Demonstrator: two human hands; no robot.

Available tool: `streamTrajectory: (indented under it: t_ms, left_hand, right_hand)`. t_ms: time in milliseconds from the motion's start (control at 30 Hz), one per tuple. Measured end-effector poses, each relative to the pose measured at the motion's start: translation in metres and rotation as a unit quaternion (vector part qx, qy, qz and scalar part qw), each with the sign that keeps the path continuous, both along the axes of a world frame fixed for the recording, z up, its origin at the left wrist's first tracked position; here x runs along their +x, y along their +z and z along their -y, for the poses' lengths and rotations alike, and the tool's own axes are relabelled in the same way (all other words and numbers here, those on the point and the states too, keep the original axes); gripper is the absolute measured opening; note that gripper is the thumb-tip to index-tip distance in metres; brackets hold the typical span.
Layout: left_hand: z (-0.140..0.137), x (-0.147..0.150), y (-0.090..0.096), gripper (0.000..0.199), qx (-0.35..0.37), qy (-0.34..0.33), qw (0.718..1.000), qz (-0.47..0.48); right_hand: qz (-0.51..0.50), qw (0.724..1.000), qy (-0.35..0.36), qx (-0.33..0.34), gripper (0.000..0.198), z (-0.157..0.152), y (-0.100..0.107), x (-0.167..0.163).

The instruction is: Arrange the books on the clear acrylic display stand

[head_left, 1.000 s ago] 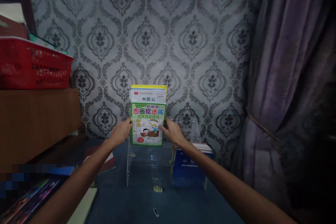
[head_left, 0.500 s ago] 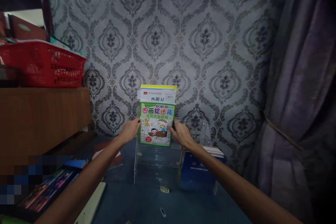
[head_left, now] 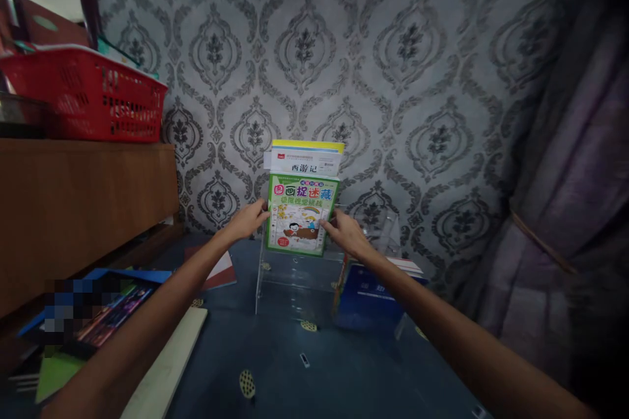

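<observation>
A green-edged picture book [head_left: 301,215] with a cartoon cover stands upright on a clear acrylic book stand [head_left: 301,288]. My left hand [head_left: 249,217] is closed at its left edge. My right hand [head_left: 346,233] grips the right edge, thumb on the cover and fingers partly hidden behind. Behind the green book rises a white book [head_left: 303,162], with a yellow top edge showing beyond it. To the right of these, a blue book [head_left: 371,298] leans in another clear part of the stand, partly covered by my right forearm.
A red plastic basket [head_left: 88,95] sits on a wooden cabinet [head_left: 88,216] at the left. Several books [head_left: 115,314] lie on the dark blue surface [head_left: 275,366] by my left forearm. Patterned wallpaper stands behind, and a purple curtain [head_left: 555,209] hangs at the right.
The view has tilted down, so the whole scene sits higher and slightly right. Both hands stay at the green book's edges; the book has not visibly moved on the stand.
</observation>
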State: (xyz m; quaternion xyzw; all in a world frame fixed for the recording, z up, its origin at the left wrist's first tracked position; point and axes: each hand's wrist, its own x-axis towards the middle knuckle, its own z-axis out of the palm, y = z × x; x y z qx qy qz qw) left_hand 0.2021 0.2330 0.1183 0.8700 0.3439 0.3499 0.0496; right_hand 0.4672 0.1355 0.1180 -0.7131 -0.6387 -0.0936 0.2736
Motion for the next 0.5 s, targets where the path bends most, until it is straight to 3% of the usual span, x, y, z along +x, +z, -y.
streamTrajectory:
  t_ms: [167, 500]
  left_hand:
    - [-0.006, 0.003, -0.003, 0.008, -0.002, -0.019, 0.999, 0.036]
    - [-0.005, 0.004, 0.001, 0.009, -0.019, -0.013, 1.000, 0.017]
  right_hand:
    - [-0.023, 1.000, 0.011, 0.008, 0.025, -0.004, -0.005, 0.003]
    - [-0.048, 0.998, 0.018, 0.034, 0.029, -0.002, -0.012, 0.003]
